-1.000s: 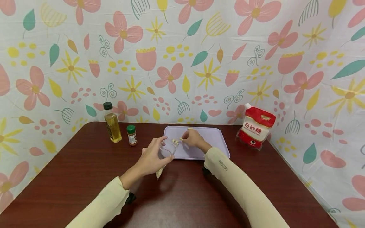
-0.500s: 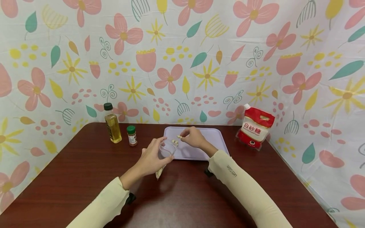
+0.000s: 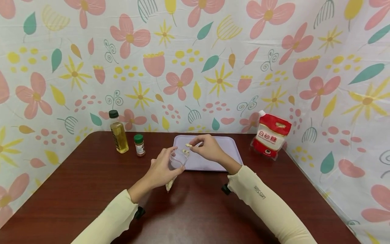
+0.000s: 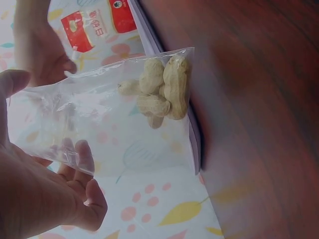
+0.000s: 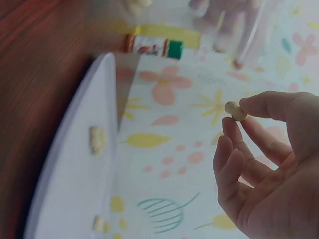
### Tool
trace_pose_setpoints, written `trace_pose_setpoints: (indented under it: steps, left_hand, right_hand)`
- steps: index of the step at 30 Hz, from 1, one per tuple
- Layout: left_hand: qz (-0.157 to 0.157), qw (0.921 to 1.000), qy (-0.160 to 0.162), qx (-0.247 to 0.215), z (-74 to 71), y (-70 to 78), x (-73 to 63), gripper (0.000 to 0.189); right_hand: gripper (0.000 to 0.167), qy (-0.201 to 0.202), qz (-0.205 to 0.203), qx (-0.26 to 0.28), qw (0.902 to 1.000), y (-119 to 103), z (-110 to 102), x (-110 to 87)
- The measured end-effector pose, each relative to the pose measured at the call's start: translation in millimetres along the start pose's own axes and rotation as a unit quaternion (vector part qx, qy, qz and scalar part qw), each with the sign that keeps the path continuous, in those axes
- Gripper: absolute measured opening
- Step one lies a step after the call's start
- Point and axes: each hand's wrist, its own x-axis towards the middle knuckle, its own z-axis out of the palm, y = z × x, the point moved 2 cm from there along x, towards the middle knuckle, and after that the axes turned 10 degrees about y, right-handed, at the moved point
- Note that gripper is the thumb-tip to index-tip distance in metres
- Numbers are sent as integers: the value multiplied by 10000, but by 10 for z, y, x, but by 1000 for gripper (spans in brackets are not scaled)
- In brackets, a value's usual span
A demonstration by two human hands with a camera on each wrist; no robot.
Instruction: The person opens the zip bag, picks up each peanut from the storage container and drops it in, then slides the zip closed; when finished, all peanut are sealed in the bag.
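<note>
My left hand (image 3: 162, 169) grips a clear plastic bag (image 4: 99, 114) near its mouth, fingers and thumb spread around the opening. Several unshelled peanuts (image 4: 159, 89) lie at the bag's bottom end, which hangs below the hand in the head view. Between thumb and fingertips, my right hand (image 3: 208, 149) pinches a single peanut (image 5: 235, 110), held up above the tray a little to the right of the bag's mouth. On the lilac tray (image 3: 228, 149), loose peanuts (image 3: 185, 151) show just behind the bag, and the right wrist view shows a peanut (image 5: 97, 140) by the tray's rim.
An oil bottle (image 3: 119, 135) with a dark cap and a green-capped spice jar (image 3: 139, 145) stand on the left of the dark wooden table (image 3: 91, 189). At the back right stands a red and white sugar bag (image 3: 270, 135). Flowered cloth (image 3: 182, 67) hangs behind.
The right hand has risen from the tray with a peanut in its fingertips and come slightly left, toward the bag's mouth. The left hand and bag have stayed nearly still.
</note>
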Motion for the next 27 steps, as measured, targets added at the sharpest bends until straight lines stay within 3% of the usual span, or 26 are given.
trace_pose_setpoints:
  steps: [9,15,20,27]
  left_hand:
    - [-79,10000,19,23,12,9,7,76]
    - [-99,9999,32,33,4,19,0,75]
    - [-47,10000,55,48,-9,14,-3,75]
    - [-90,9999,71,66,-26,4,-8,76]
  right_hand:
    - [6,-51,-208,220,9995,-411,-96,-133]
    - [8,-204,-620,324,9973,-558,-73,-186]
    - [11,-171,-785,323,9962,-572,-54,-185]
    - [12,36,-282,544,9981,-393,-5,-129]
